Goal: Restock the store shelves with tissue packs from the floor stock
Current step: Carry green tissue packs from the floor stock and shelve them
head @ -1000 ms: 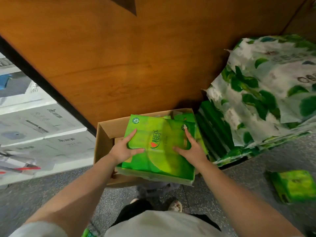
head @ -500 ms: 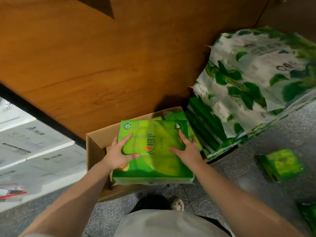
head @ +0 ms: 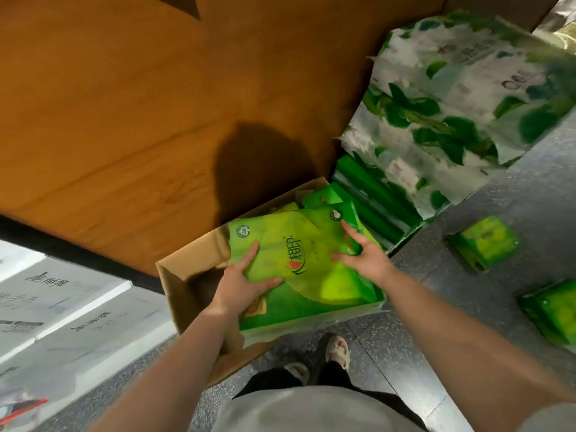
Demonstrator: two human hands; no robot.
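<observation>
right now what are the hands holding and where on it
Both hold the green tissue pack over the cardboard box: left hand grips its left edge, right hand its right edge, fingers spread on top.

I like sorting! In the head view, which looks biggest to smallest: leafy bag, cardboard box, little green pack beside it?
1. leafy bag
2. cardboard box, though it sits nearer the camera, so unsure
3. little green pack

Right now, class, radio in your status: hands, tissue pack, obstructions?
Left hand and right hand both gripping green tissue pack. Pack over open cardboard box. Loose packs on floor, right; not in the way.
</observation>
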